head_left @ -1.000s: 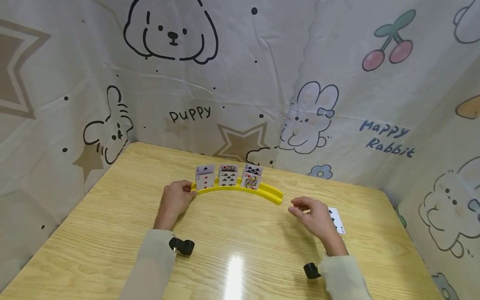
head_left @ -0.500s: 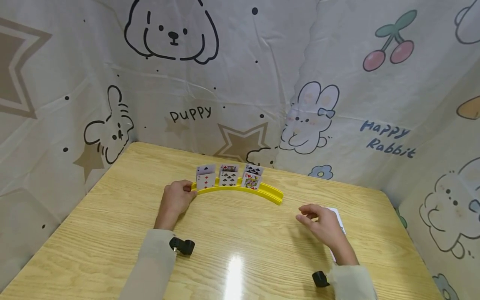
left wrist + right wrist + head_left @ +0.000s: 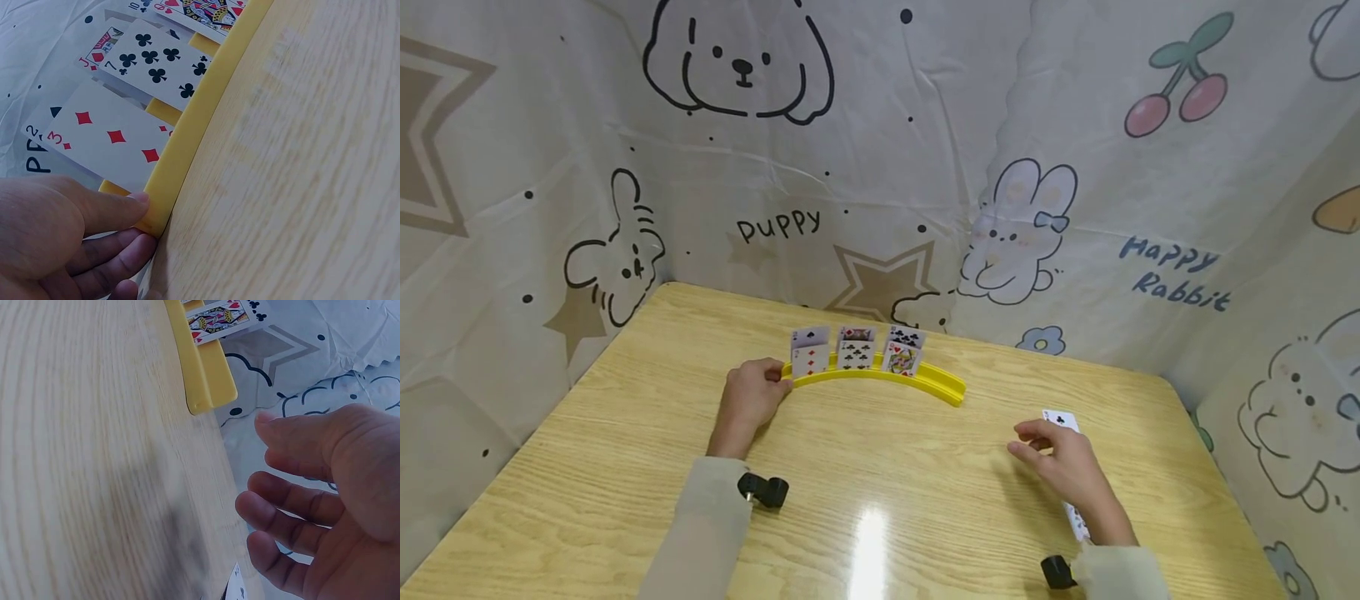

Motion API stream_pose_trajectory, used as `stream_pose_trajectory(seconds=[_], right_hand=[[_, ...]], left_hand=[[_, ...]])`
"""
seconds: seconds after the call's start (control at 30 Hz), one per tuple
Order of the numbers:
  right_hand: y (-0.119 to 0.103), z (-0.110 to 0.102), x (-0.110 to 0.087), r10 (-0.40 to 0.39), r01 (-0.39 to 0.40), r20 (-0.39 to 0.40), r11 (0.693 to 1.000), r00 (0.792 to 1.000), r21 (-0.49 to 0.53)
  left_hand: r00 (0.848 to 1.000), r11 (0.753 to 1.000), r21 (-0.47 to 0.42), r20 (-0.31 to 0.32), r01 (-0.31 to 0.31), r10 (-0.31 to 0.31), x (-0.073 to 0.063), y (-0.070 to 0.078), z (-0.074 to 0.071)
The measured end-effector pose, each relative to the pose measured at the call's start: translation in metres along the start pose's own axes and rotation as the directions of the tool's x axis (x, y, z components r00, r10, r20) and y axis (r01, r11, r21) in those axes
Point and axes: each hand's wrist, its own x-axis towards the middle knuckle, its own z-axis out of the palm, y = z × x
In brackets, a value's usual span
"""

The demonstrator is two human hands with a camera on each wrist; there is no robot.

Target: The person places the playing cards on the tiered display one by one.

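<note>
A curved yellow card holder (image 3: 943,386) stands on the table with three pairs of playing cards upright in it. The front cards are a three of diamonds (image 3: 112,134), a seven of clubs (image 3: 153,59) and a queen of hearts (image 3: 902,358). Behind them show parts of a two, a jack of diamonds (image 3: 103,47) and a ten. My left hand (image 3: 752,402) pinches the holder's left end between thumb and fingers. Fingers loosely bent, my right hand (image 3: 1063,467) hovers above the table and holds nothing. Below it lies a face-up club card (image 3: 1060,419), partly hidden by the hand.
More card surface (image 3: 1077,523) shows beside my right wrist; the hand hides how it joins the club card. The wooden table (image 3: 880,467) ends at a printed cloth (image 3: 880,150) behind and at the sides. A glare spot lies near the front.
My right hand has moved right and toward me, away from the holder's right end, over the cards on the table. My left hand and the holder stay put.
</note>
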Motion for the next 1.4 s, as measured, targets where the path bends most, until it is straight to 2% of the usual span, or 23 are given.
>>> stream_pose_trajectory(seconds=[0.27,1.0,1.4], right_hand=[[0.006,-0.005,-0.009,0.047,-0.047,0.015,0.999,0.999,-0.002],[0.032,-0.025,-0.028,0.141,-0.133,0.073,0.986,0.987,-0.104],[0.048,-0.036,-0.035,0.267,-0.252,0.093,0.956,0.959,-0.148]], left_hand=[[1.000,1.000,-0.001,0.001,0.004,-0.004,0.000,0.001,-0.001],[1.000,1.000,-0.013,0.011,0.009,-0.008,0.000,0.001,0.001],[1.000,1.000,-0.011,0.011,0.008,-0.008,0.000,0.002,0.001]])
